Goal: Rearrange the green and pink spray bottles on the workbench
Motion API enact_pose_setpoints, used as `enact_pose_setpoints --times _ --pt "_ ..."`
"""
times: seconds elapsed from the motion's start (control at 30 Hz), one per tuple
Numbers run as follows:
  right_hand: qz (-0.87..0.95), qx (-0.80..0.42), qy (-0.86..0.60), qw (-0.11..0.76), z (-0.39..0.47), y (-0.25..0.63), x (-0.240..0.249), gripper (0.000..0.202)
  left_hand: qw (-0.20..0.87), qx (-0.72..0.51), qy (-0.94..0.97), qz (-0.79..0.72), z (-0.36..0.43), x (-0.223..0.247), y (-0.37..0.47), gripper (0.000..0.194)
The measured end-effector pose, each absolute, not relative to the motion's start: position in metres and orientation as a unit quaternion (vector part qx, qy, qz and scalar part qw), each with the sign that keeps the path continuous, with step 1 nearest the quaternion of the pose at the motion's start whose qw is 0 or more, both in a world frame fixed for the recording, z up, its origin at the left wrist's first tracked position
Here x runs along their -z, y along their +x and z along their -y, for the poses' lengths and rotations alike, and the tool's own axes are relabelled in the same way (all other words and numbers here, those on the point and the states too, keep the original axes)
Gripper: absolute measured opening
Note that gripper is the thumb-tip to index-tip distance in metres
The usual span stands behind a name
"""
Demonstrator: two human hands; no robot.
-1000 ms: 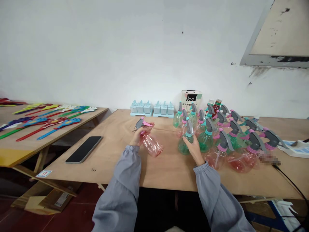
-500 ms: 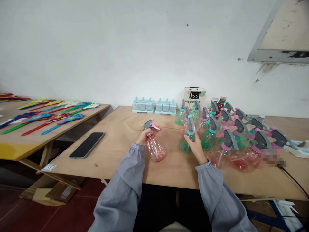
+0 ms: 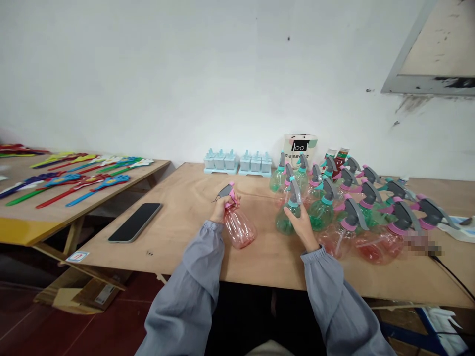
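My left hand (image 3: 223,208) is wrapped round the neck and trigger of a pink spray bottle (image 3: 240,230), which has a grey and pink head. The bottle leans a little, its base toward the right, over the wooden table. My right hand (image 3: 300,220) grips a green spray bottle (image 3: 284,222) by its upper body, thumb across the front below the turquoise collar. That bottle stands at the left edge of a group of pink and green spray bottles (image 3: 339,240). Part of the green bottle is hidden behind my right fingers.
A phone (image 3: 135,222) lies at the table's left. Light-blue ice-pop moulds (image 3: 220,163), a printed bag (image 3: 300,148) and red bottles (image 3: 339,160) stand along the wall. A cable (image 3: 454,277) runs off right. Colourful hand-shaped items (image 3: 96,185) cover another table.
My left fingers have closed further around the pink bottle's trigger and neck, covering more of it. My right hand stays on the green bottle.
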State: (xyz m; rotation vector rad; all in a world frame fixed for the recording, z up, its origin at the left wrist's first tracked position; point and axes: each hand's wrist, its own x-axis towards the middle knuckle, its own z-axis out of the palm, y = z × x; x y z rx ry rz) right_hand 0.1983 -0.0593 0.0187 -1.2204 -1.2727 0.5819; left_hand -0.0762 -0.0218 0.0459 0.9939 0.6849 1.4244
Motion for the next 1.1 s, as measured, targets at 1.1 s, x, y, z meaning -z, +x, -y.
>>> enact_pose_setpoints --times 1.1 --pt "0.551 -0.243 -0.527 0.599 0.057 0.199 -0.016 0.062 0.373 -0.617 0.6 -0.346 0.052 -0.08 -0.093 0.04"
